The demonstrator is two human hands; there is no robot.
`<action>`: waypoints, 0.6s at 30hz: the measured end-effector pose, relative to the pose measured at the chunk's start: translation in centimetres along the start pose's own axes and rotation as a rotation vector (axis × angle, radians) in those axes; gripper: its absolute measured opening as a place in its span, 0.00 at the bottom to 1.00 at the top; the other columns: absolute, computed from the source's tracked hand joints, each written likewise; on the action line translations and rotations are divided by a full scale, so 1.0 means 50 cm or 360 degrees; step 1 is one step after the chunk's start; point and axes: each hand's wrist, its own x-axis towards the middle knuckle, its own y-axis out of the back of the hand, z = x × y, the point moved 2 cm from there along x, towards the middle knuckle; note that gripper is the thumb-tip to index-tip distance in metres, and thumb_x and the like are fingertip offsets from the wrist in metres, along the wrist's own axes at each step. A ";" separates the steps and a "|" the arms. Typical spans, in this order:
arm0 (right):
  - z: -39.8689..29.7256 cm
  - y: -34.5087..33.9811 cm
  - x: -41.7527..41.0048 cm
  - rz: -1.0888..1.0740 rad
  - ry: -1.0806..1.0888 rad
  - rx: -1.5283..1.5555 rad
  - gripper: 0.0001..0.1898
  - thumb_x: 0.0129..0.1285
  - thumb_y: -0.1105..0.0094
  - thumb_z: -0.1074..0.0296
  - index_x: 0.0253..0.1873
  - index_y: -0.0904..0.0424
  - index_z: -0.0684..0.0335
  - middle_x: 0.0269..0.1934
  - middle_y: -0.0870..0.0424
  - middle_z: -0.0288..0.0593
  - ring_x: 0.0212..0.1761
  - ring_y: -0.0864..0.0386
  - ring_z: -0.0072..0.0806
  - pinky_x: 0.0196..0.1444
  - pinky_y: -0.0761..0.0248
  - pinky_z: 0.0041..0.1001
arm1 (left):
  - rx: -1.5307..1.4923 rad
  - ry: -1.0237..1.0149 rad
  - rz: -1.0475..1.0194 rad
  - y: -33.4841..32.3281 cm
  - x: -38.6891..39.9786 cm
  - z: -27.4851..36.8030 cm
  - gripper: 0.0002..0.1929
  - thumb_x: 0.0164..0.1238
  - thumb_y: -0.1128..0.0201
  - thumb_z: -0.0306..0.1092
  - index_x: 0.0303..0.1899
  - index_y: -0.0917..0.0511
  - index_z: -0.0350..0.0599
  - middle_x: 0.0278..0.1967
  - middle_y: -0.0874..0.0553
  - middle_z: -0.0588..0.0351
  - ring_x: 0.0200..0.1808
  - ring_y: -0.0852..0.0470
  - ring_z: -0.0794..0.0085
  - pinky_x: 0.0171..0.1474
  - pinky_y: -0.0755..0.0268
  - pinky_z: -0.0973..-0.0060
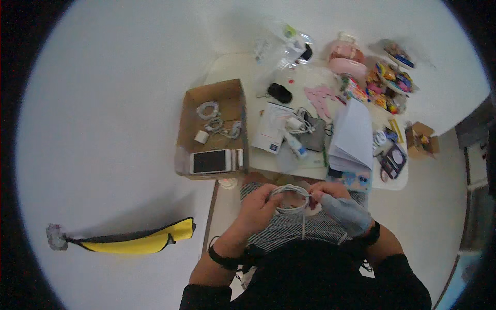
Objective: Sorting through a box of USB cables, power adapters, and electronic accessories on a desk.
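In front of my lap I hold a coil of white cable. My left hand pinches the left side of the loops between thumb and fingers. My right hand, partly covered by a grey wrap, grips the cable at the coil's right side. A loose length of cable hangs below the loops. Ahead and to the left stands a cardboard box. Inside it are a coiled white cable, a white power adapter and a white smartphone with a dark screen.
On the white table are a white printed box, a cable with charger, folded paper, a black pouch, a pink bag and snack packets. A yellow item hangs on the left wall.
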 end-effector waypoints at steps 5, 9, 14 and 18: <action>0.030 -0.014 0.011 0.0036 0.0054 -0.0085 0.12 0.65 0.51 0.65 0.40 0.23 0.69 0.34 0.20 0.40 0.33 0.24 0.22 0.37 0.30 0.22 | -0.0155 0.0146 0.0154 0.003 0.013 -0.002 0.11 0.67 0.44 0.37 0.40 0.24 0.39 0.24 0.20 0.59 0.28 0.24 0.80 0.33 0.31 0.78; 0.059 -0.012 0.024 0.0012 -0.0070 0.0119 0.12 0.65 0.51 0.65 0.41 0.24 0.70 0.39 0.20 0.43 0.36 0.23 0.24 0.39 0.29 0.23 | 0.0162 0.0140 0.0313 0.062 0.056 0.022 0.11 0.68 0.46 0.38 0.38 0.23 0.39 0.26 0.19 0.59 0.27 0.23 0.78 0.32 0.30 0.78; 0.063 0.048 -0.004 -0.0011 -0.0164 0.0074 0.12 0.65 0.51 0.65 0.41 0.25 0.69 0.42 0.20 0.46 0.39 0.23 0.27 0.42 0.29 0.25 | -0.0165 0.0410 0.0672 0.269 0.242 -0.047 0.12 0.72 0.52 0.39 0.42 0.26 0.39 0.32 0.18 0.56 0.28 0.19 0.68 0.30 0.25 0.75; 0.072 0.070 -0.055 0.0238 -0.0336 0.0206 0.13 0.65 0.49 0.63 0.43 0.24 0.68 0.39 0.20 0.44 0.39 0.22 0.26 0.43 0.29 0.26 | -0.0864 0.0513 0.0797 0.387 0.431 -0.163 0.11 0.70 0.54 0.32 0.47 0.29 0.37 0.36 0.20 0.49 0.32 0.18 0.62 0.32 0.21 0.69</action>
